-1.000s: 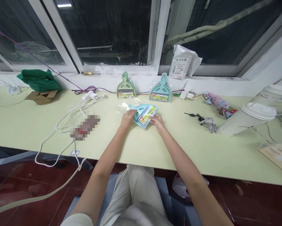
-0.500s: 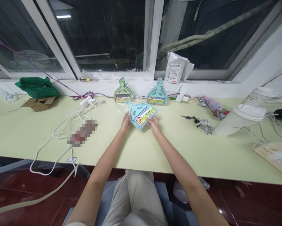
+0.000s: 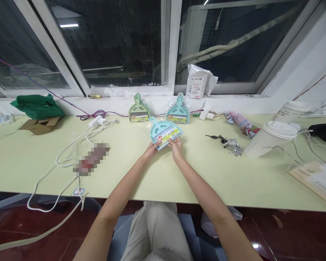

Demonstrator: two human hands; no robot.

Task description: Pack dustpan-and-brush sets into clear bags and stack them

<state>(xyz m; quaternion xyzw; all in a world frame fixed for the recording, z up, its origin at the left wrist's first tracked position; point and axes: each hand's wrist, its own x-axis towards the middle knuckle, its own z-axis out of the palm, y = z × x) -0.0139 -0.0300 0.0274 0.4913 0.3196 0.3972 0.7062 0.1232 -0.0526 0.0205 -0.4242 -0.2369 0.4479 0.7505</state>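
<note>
Between my hands is a light blue mini dustpan and brush set (image 3: pixel 165 132) in clear wrap, with a yellow and white label across it. Its handle points away, up and to the left. My left hand (image 3: pixel 152 149) grips the lower left edge, and my right hand (image 3: pixel 176 145) grips the lower right edge with the thumb on the front. Behind it, a green dustpan set (image 3: pixel 139 109) and a teal dustpan set (image 3: pixel 178 111) lean upright against the wall; several handles are stacked behind the teal one.
White cables (image 3: pixel 60 159) and a blurred-out item (image 3: pixel 93 159) lie to the left. Keys (image 3: pixel 230 144), a folded umbrella (image 3: pixel 241 124) and a white lidded cup (image 3: pixel 271 139) are at the right. A wrapped white package (image 3: pixel 197 82) stands on the windowsill. The table's front edge (image 3: pixel 163 201) runs below my forearms.
My left hand has slid from the dustpan's left side down to its lower edge. The set has turned slightly, its label now more level. The camera view has shifted a little.
</note>
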